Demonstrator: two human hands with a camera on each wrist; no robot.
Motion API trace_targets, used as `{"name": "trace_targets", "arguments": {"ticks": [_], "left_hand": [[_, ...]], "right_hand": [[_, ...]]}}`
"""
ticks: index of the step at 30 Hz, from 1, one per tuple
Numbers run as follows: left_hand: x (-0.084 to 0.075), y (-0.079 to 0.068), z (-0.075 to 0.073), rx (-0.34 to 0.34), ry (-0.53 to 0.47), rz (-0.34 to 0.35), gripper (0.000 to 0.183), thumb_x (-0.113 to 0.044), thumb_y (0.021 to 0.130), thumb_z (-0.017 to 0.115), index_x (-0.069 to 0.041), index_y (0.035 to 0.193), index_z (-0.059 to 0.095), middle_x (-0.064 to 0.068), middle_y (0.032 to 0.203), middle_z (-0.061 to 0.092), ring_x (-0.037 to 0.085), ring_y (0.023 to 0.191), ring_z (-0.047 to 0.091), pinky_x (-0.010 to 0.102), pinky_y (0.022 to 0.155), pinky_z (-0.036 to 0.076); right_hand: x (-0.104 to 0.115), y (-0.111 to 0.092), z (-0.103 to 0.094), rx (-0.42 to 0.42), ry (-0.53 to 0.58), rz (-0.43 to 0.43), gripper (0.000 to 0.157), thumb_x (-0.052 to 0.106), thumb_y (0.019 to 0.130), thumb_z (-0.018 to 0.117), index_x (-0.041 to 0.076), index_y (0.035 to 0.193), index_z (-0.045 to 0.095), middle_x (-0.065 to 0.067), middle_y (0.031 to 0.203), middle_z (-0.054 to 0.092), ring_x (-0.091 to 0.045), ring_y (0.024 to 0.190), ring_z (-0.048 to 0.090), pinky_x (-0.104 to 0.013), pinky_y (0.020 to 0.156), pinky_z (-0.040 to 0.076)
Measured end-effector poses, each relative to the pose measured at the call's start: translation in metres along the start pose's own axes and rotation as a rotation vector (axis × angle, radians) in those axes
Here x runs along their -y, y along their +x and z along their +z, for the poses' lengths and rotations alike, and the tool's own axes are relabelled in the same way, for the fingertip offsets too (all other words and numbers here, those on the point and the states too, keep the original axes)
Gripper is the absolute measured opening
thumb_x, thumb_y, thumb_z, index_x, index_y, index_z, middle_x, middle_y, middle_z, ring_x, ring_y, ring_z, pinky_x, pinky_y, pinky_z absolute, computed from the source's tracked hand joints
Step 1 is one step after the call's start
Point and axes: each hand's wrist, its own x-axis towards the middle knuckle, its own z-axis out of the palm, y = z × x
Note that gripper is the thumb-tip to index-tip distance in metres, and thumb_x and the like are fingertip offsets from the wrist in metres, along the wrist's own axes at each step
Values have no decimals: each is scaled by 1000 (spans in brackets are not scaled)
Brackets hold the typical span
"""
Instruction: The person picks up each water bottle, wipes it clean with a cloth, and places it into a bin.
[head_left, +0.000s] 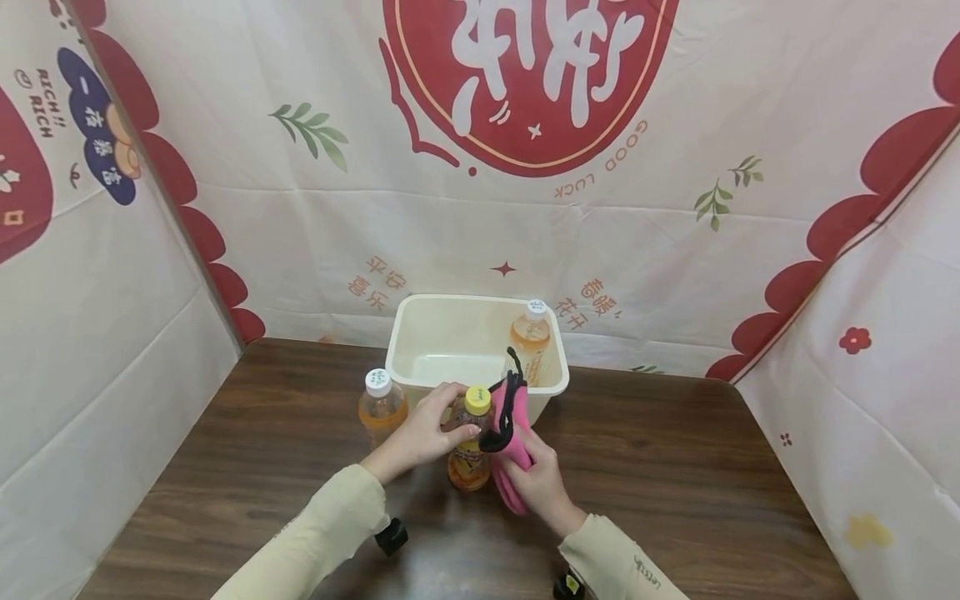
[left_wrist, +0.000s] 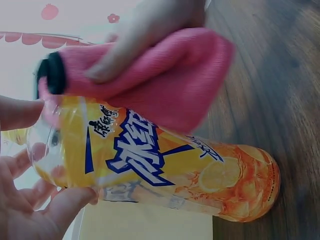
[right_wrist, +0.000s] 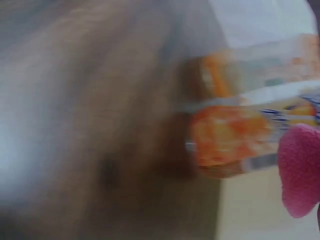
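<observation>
A bottle of iced tea [head_left: 468, 471] with a yellow cap stands on the table in front of the tub. My left hand [head_left: 427, 429] grips it near the neck, fingers and thumb around the clear upper part in the left wrist view. In my right hand [head_left: 543, 479] is a folded pink cloth [head_left: 508, 467] with black trim and a black cord. The cloth lies against the bottle's labelled side [left_wrist: 145, 150] in the left wrist view. The right wrist view is blurred; the cloth [right_wrist: 300, 170] shows at its right edge, over the bottle [right_wrist: 230, 137].
A cream tub [head_left: 427, 304] stands at the table's back, against the printed cloth backdrop. Inside its right end is a white-capped bottle [head_left: 531, 333]. Another white-capped bottle [head_left: 381, 408] with orange drink stands left of my left hand. Dark wood table [head_left: 675, 483] extends on both sides.
</observation>
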Motion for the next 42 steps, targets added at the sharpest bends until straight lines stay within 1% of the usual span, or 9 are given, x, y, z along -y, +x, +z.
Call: {"name": "trace_targets", "arguments": {"ticks": [5,11,17,20,24,30,33,39,42], "left_hand": [[-1,0,0,13,18,12,39,-19,81,67,-7,116,51,9,111,55,25,106,53,44,89,44],[-2,1,0,18,8,7,39,-19,82,67,-9,116,51,8,112,54,24,107,52,44,89,44],[0,1,1,24,-22,6,39,-18,82,67,-9,116,51,8,113,54,26,108,51,45,88,46],[0,0,1,25,-38,-6,38,-19,83,66,-9,117,51,8,114,53,27,108,51,45,85,48],[1,0,1,24,-39,-12,38,-19,83,66,-9,117,51,8,115,53,27,108,51,44,84,48],[2,0,3,19,-34,-3,39,-17,82,66,-9,117,51,9,114,53,27,109,51,46,89,45],[3,0,2,19,-36,-10,38,-17,82,66,-9,117,51,9,114,53,27,109,51,47,89,44],[4,0,1,19,-20,-7,38,-20,83,66,-9,116,51,7,113,54,24,109,51,45,88,46],[5,0,1,8,-4,7,38,-18,82,67,-9,116,52,7,113,54,22,108,51,43,90,44]], "right_hand": [[-11,-26,0,51,-77,3,34,-18,61,70,-10,93,64,-24,90,64,-5,89,58,-8,78,44],[-25,-46,-2,189,-160,52,38,-9,63,75,-8,99,65,-22,99,64,-24,91,63,-12,82,44],[-58,-64,-2,273,-211,91,40,0,66,77,-4,105,65,-16,106,65,-30,97,61,-32,83,49],[-66,-66,-3,321,-212,103,41,6,70,76,0,108,65,-12,109,64,-29,101,60,-34,85,49],[-56,-61,-5,312,-194,96,40,5,70,75,0,108,65,-13,108,64,-27,98,61,-32,83,49],[-18,-43,-7,151,-139,101,30,-8,66,73,-2,95,66,-16,93,66,-7,83,61,-10,73,46],[-2,-26,-10,104,-131,57,30,-13,63,71,-6,91,65,-20,92,65,-6,82,59,-9,72,45],[-2,-2,-15,89,-153,-63,39,-14,60,72,-8,97,65,-25,99,63,-15,92,61,-11,83,43],[-6,13,-15,121,-160,-85,45,-11,62,73,-4,106,64,-22,104,63,-14,91,60,-14,81,45]]}}
